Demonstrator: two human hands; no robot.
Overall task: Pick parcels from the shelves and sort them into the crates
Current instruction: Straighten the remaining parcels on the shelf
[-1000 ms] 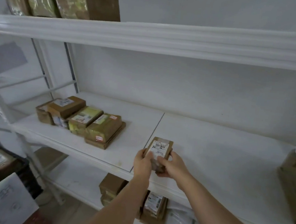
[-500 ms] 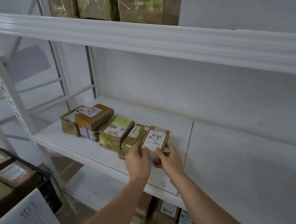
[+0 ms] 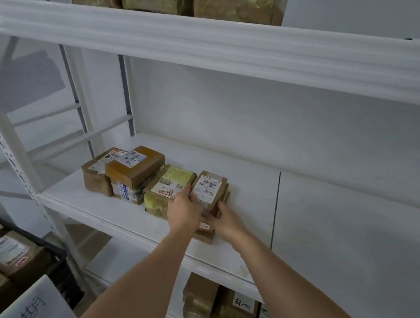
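Since a second ago, both hands have carried the small labelled parcel [image 3: 209, 190] leftward along the middle shelf [image 3: 110, 209], from a bare stretch to the cluster of boxes, where it now sits tilted on top of the rightmost parcels.

At far left, low in view, a black crate [image 3: 60, 255] already holds several taped parcels, with a white handwritten sheet [image 3: 40, 304] in front of it. On the shelf, the cluster starts with a torn brown box [image 3: 94, 172], then an orange-brown box [image 3: 135, 165] stacked on another, then a yellow-taped parcel [image 3: 170, 184]. The left hand [image 3: 184, 208] grips the small parcel's left edge, and the right hand [image 3: 224, 218] curls round its lower right corner, so both are clamped on it.

By my reading, this step is checking the parcel's label or grouping it with the others. Next, the person would need to lift it clear without toppling the stack beneath, then swing down and left to the crate.
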